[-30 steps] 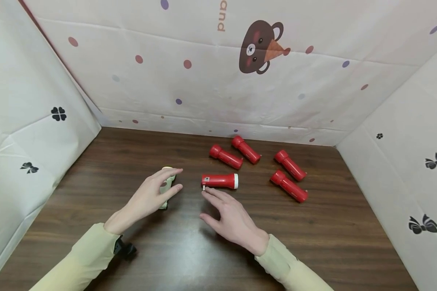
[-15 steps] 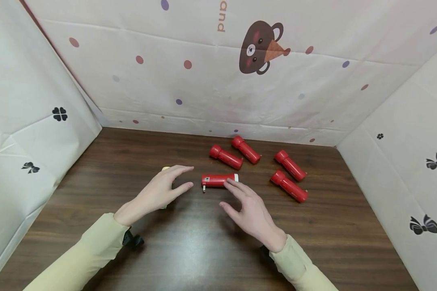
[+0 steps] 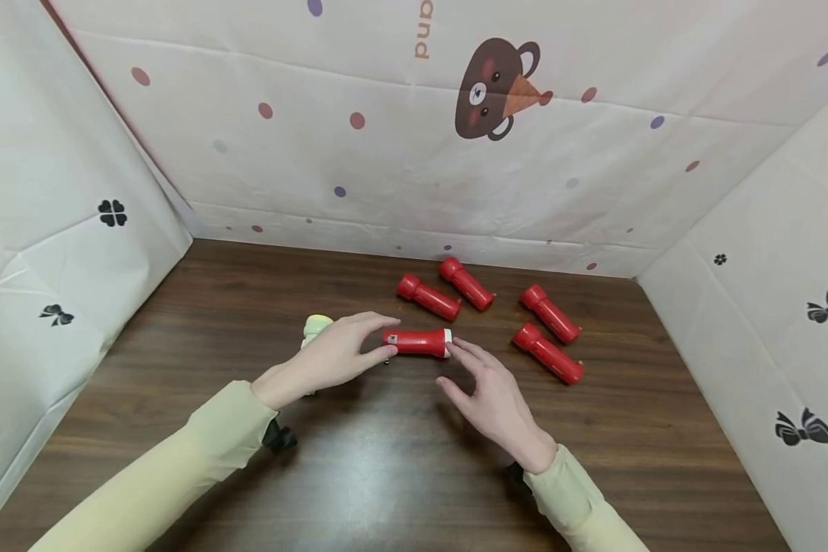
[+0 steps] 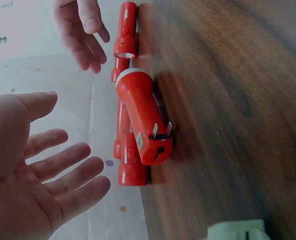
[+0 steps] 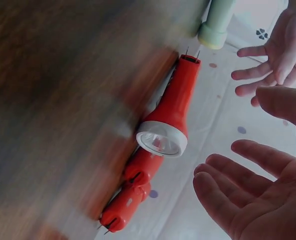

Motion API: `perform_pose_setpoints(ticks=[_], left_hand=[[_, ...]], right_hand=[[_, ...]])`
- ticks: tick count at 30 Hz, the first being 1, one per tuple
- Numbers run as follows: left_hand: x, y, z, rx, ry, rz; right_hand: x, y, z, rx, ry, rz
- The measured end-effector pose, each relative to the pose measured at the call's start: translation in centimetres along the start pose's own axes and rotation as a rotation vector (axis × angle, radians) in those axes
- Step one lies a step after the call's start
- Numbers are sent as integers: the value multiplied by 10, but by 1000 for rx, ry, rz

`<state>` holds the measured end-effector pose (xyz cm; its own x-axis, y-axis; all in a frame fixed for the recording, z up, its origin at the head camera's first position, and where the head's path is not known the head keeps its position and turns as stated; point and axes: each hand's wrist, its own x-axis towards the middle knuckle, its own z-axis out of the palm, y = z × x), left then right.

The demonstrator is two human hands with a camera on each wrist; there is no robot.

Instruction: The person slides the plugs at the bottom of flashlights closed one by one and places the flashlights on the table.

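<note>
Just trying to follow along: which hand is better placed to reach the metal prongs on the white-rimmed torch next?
Likely the left hand. In the head view it is nearer the end of the torch that bears the prongs; the right hand is by the opposite, white end.

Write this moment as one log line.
white-rimmed red flashlight: on table | left hand: empty, by pronged end | right hand: empty, by white rim

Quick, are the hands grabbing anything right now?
Left hand: open, holding nothing, near the white-rimmed red flashlight.
Right hand: open, holding nothing, near that flashlight's white rim.
</note>
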<state>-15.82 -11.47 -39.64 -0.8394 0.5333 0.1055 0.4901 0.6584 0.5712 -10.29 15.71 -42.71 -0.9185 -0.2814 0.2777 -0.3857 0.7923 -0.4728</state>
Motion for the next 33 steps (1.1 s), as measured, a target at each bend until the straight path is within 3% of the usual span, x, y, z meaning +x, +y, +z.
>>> perform_pose_setpoints(ticks=[7,19,26,33], left_hand=[[20,5,9,23,-66,-9],[47,8,14,38,-108,-31],[65,5,21,76,-181,-61],[73,5,30,117,-250,-92]], right_hand=[[2,5,-1,-13,-21,33],[8,6,1,-11,-63,95],[12,3,2,11,-52,125],[13,2,1,20,-50,128]])
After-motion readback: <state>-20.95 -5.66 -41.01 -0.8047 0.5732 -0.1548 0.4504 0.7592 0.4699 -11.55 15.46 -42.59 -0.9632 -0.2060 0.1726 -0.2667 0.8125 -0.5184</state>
